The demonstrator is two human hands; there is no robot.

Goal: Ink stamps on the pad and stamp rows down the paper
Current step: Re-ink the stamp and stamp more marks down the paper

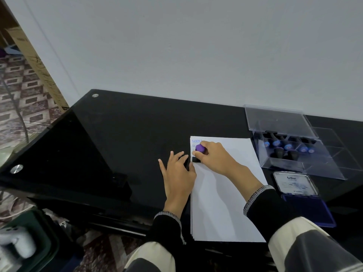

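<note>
While the right hand [211,157] presses a stamp [198,154] onto the paper [225,203], its fingers and thumb are curled round the purple handle, pinching it from both sides. The stamp stands upright near the sheet's top left corner, its handle rising towards the camera and its black base flat on the page. That base looks longer across the sheet than down it, so its long axis runs with the printed lines. Two blue impressions [196,141] sit just above it, one under the other (the second is partly hidden by the hand), so this press looks like the third in a column going down the left margin.

The left hand [178,173] lies flat with fingers spread, mostly on the black table [117,144], its thumb side resting on the paper's left edge just beside the stamp to steady the sheet.

The ink pad [308,211] lies open by the paper's right edge, nearer the person than the stamp is, with its lid [295,183] folded back beyond it. It is on the right hand's side, so that hand is the natural one to re-ink, probably swinging right and back. A clear box [294,154] of other stamps stands further back on the right.

The next impression belongs directly below the present one, base kept parallel to the lines above.
</note>
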